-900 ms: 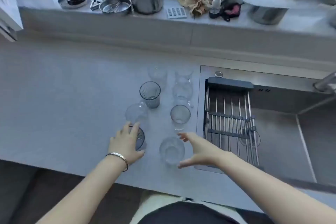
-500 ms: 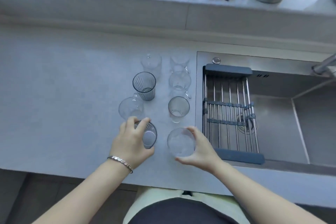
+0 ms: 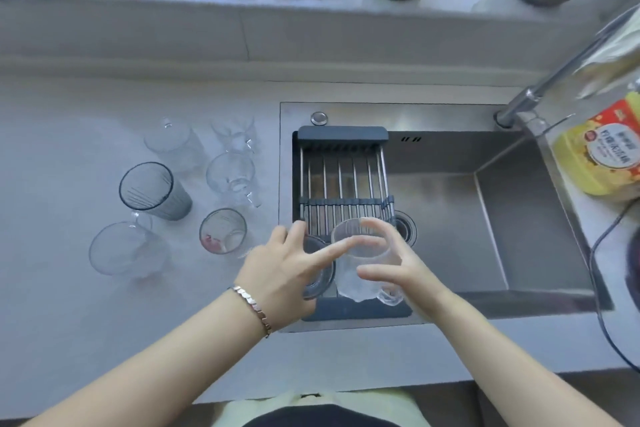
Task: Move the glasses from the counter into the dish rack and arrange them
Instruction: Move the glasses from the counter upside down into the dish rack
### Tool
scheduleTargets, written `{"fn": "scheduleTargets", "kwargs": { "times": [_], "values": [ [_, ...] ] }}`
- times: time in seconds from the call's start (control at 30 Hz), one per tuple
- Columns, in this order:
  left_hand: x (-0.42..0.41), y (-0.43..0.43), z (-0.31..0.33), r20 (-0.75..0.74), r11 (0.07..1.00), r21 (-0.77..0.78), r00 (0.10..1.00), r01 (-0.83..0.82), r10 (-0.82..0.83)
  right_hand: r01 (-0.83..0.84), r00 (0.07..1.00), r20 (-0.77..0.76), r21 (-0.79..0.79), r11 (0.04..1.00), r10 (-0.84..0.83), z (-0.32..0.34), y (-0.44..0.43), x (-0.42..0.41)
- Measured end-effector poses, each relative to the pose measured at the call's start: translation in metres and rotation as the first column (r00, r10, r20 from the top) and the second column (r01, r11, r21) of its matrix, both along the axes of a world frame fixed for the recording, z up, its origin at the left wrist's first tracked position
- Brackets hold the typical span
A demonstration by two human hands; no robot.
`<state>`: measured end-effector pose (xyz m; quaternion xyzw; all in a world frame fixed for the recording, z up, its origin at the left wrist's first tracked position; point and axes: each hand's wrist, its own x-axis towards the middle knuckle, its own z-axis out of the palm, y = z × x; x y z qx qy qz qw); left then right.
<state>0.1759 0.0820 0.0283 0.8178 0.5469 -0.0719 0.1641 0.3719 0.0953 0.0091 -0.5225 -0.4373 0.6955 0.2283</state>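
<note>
Left hand: my left hand (image 3: 280,267) is over the near end of the dish rack (image 3: 343,184), fingers spread and open; the forefinger reaches across to the clear glass (image 3: 360,263). A bracelet (image 3: 251,305) is on this wrist.
Dark glass: a dark glass (image 3: 317,270) stands on the rack's near part, partly hidden behind my left hand. I cannot tell if the palm touches it.
Right hand: my right hand (image 3: 398,267) is beside the clear glass, fingers open and curved around its right side, not closed on it.
Clear glass: it stands on the near end of the rack, just beside the dark one, between my two hands.
Rack: it lies across the left part of the sink (image 3: 485,218).
Counter: six glasses remain on the counter (image 3: 69,305) left of the sink, among them a dark ribbed tumbler (image 3: 152,191) and a small glass (image 3: 223,230) with something pink at its bottom.
Right edge: a yellow bottle (image 3: 602,156) stands near the tap (image 3: 540,94).
</note>
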Motion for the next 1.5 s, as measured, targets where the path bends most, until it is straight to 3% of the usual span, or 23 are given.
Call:
{"fn": "scheduleTargets", "kwargs": {
  "times": [0.1,0.2,0.27,0.43,0.63,0.73,0.8,0.87,0.93,1.0,1.1,1.27,1.4,1.5],
  "values": [
    [0.018,0.013,-0.007,0.014,0.992,-0.124,0.999,-0.039,0.041,-0.065,0.995,-0.09,-0.149,0.987,0.052,-0.005,0.014,0.025],
    [0.026,0.021,-0.011,0.019,0.989,-0.131,0.997,-0.075,0.078,-0.092,0.903,-0.421,-0.371,0.924,-0.079,-0.013,0.024,0.048],
    [0.027,0.028,-0.013,0.015,0.991,-0.11,0.997,-0.078,0.08,-0.147,0.841,-0.534,-0.37,0.917,-0.08,-0.022,0.028,0.059],
    [0.029,0.049,-0.018,0.044,0.987,-0.121,0.993,-0.101,0.107,-0.091,0.885,-0.462,-0.272,0.958,-0.047,-0.042,0.034,0.059],
    [0.032,0.071,-0.029,0.082,0.982,-0.139,0.986,-0.131,0.143,0.001,0.888,-0.441,-0.288,0.958,-0.134,-0.049,0.053,0.052],
    [0.03,0.079,-0.037,0.074,0.975,-0.171,0.985,-0.141,0.155,0.12,0.932,-0.292,-0.313,0.942,-0.215,-0.044,0.075,0.053],
    [0.027,0.083,-0.042,0.072,0.966,-0.195,0.98,-0.167,0.184,0.169,0.985,0.058,-0.133,0.977,-0.163,-0.037,0.097,0.052],
    [0.024,0.086,-0.046,0.054,0.962,-0.196,0.978,-0.188,0.202,0.09,0.895,0.426,0.115,0.989,-0.131,-0.033,0.122,0.049],
    [0.021,0.088,-0.048,0.054,0.96,-0.181,0.972,-0.214,0.227,-0.054,0.789,0.606,0.231,0.972,-0.1,-0.034,0.145,0.039],
    [0.017,0.089,-0.048,0.076,0.951,-0.18,0.96,-0.252,0.269,-0.185,0.695,0.718,0.24,0.953,-0.046,-0.042,0.163,0.023],
    [0.011,0.093,-0.048,0.094,0.942,-0.19,0.95,-0.277,0.298,-0.305,0.538,0.843,0.192,0.933,0.003,-0.068,0.186,0.002],
    [0.007,0.097,-0.046,0.118,0.936,-0.191,0.94,-0.296,0.322,-0.319,0.344,0.939,0.129,0.939,-0.012,-0.098,0.199,-0.018],
    [0.007,0.097,-0.047,0.154,0.934,-0.162,0.927,-0.319,0.343,-0.296,0.312,0.939,0.239,0.925,-0.142,-0.105,0.195,-0.017],
    [0.007,0.096,-0.048,0.194,0.93,-0.135,0.912,-0.341,0.362,-0.302,0.355,0.922,0.273,0.913,-0.158,-0.108,0.189,-0.013]
  ]
}}
